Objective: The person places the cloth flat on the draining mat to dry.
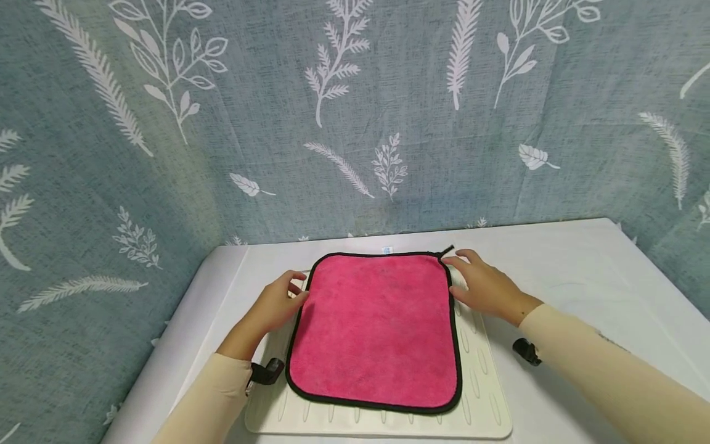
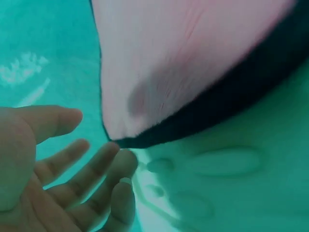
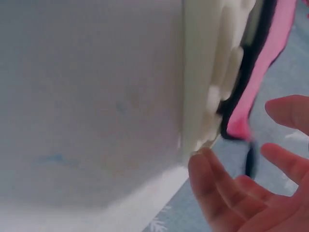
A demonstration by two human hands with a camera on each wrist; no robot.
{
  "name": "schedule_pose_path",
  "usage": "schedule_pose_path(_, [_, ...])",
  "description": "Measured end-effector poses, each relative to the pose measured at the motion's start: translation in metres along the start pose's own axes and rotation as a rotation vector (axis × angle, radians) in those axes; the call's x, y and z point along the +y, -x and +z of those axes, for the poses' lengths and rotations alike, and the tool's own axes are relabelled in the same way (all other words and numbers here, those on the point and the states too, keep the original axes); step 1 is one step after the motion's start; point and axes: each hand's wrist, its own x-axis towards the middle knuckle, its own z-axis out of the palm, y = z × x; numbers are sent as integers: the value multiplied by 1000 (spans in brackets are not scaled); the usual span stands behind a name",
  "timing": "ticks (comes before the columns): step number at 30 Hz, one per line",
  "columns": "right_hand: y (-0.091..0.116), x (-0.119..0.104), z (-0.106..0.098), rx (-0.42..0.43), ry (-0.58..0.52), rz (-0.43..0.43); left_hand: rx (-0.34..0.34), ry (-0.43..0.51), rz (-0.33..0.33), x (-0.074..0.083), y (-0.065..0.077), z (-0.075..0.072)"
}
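Observation:
A pink cloth (image 1: 377, 333) with black edging lies spread flat over a cream ribbed mat (image 1: 482, 382). Its black hanging loop (image 1: 446, 250) sticks out at the far right corner. My left hand (image 1: 281, 300) is beside the cloth's left edge, thumb tip right at the border. In the left wrist view its fingers are relaxed and apart, near the black edging (image 2: 212, 113). My right hand (image 1: 482, 280) hovers by the upper right edge, just below the loop. The right wrist view shows that hand's loosely bent fingers (image 3: 231, 193) with nothing held between them.
The mat sits on a white-covered table (image 1: 571, 271). Behind and to the left hangs a blue-grey curtain (image 1: 266, 111) with white leaf prints. A small white tag (image 1: 387, 250) shows at the cloth's far edge. Dark wrist cameras (image 1: 269, 372) are below both hands.

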Motion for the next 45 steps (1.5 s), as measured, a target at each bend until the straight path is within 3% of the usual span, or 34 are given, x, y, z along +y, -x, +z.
schedule_pose_path(5, [22,-8,1,49,10,-86,-8,-56,-8,7,39,-1])
schedule_pose_path(9, [43,-18,2,10,-64,-114,1,-180,-55,10,65,0])
schedule_pose_path(12, [58,-24,6,-23,-114,-124,-6,-248,-90,9,80,2])
schedule_pose_path(17, [75,-31,15,-36,-114,-122,-47,-274,-130,7,96,5])
schedule_pose_path(24, [83,-35,23,-46,-87,-106,-58,-361,-139,7,105,9])
schedule_pose_path(33, [85,-39,29,-118,-91,-6,-29,-473,-120,3,109,13])
schedule_pose_path(40, [88,-41,32,-156,-77,-24,-41,-401,-107,4,108,16])
schedule_pose_path(45, [89,-41,36,-133,-101,-67,-52,-336,-92,8,108,14])
